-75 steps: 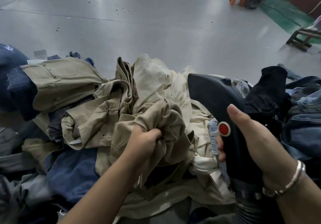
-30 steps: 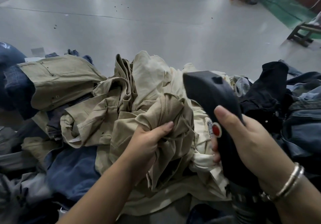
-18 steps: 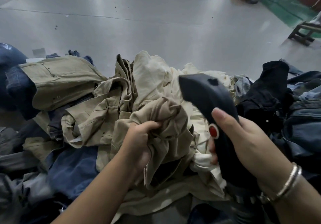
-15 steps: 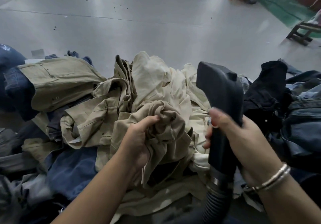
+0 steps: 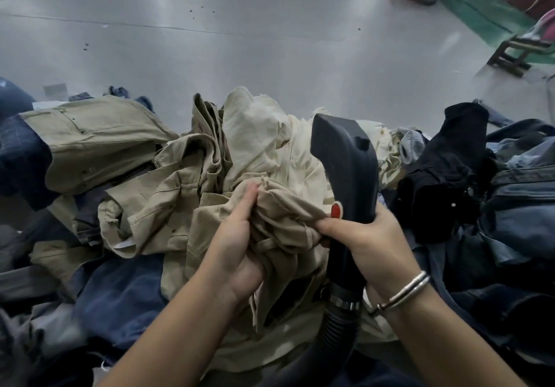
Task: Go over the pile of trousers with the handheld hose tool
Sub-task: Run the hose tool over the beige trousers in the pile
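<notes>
I'm gripping the hose tool (image 5: 345, 173) in my right hand (image 5: 369, 245), upright beside the bunched khaki trousers (image 5: 282, 221) that my left hand (image 5: 237, 242) is clutching mid-pile. Nozzle isn't touching fabric; I'm judging most of the pile (image 5: 126, 158) is still waiting.

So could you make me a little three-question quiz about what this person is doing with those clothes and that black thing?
1. True or false: the right hand grips the black hose tool.
2. What colour is the tool's button?
A. green B. red C. white
3. Fill in: the left hand holds bunched ____ trousers.

Key: 1 true; 2 B; 3 khaki.
</notes>
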Motion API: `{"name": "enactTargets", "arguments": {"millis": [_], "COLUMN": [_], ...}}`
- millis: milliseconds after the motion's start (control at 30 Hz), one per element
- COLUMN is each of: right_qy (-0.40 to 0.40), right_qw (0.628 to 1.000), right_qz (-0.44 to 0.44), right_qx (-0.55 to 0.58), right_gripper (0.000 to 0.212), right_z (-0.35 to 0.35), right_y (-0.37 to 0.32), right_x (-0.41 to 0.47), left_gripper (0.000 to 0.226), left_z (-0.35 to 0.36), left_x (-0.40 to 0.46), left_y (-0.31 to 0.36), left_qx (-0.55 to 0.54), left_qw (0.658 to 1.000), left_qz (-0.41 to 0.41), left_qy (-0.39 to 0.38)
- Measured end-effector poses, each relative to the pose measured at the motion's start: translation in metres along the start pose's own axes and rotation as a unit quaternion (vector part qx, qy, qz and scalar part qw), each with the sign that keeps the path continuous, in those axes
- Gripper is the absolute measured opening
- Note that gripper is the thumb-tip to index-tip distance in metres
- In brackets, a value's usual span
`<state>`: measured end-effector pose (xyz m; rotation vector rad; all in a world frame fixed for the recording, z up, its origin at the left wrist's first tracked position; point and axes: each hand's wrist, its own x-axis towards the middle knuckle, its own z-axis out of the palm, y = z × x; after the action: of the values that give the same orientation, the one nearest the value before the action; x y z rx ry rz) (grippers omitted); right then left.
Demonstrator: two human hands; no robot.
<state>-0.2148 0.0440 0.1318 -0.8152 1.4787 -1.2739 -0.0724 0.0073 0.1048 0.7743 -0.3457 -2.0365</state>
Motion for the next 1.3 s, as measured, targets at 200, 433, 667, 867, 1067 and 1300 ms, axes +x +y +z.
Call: {"name": "enactTargets", "arguments": {"millis": [200, 433, 667, 867, 1067, 1300], "right_qy": [-0.019, -0.086, -0.088, -0.255, -0.248, -0.126], "right_qw": [0.998, 0.994, 0.996, 0.961, 0.955, 0.984], "right_qz": [0.029, 0.055, 0.030, 0.006, 0.020, -0.024], "right_qx": [0.050, 0.040, -0.016, -0.102, -0.163, -0.127], "right_gripper": [0.022, 0.011, 0.039, 0.055, 0.035, 0.051], "right_z": [-0.004, -0.007, -0.026, -0.055, -0.045, -0.037], "right_y": [-0.002, -0.002, -0.014, -0.046, -0.044, -0.043], "right_x": [0.002, 0.004, -0.003, -0.021, -0.024, -0.013], "left_gripper": [0.064, 0.045, 0.025, 0.028, 0.021, 0.019], "left_z": [-0.004, -0.005, -0.008, -0.016, -0.010, -0.006], "left_x": [-0.003, -0.005, -0.006, -0.005, -0.005, -0.007], "left_y": [0.000, -0.002, 0.012, 0.022, 0.014, 0.007], "left_qx": [-0.021, -0.020, 0.141, 0.284, 0.359, 0.368], "left_qw": [0.995, 0.996, 0.975, 0.927, 0.897, 0.899], "left_qz": [-0.080, -0.071, 0.171, 0.234, 0.249, 0.234], "left_qy": [-0.047, -0.050, 0.024, 0.077, 0.060, 0.036]}}
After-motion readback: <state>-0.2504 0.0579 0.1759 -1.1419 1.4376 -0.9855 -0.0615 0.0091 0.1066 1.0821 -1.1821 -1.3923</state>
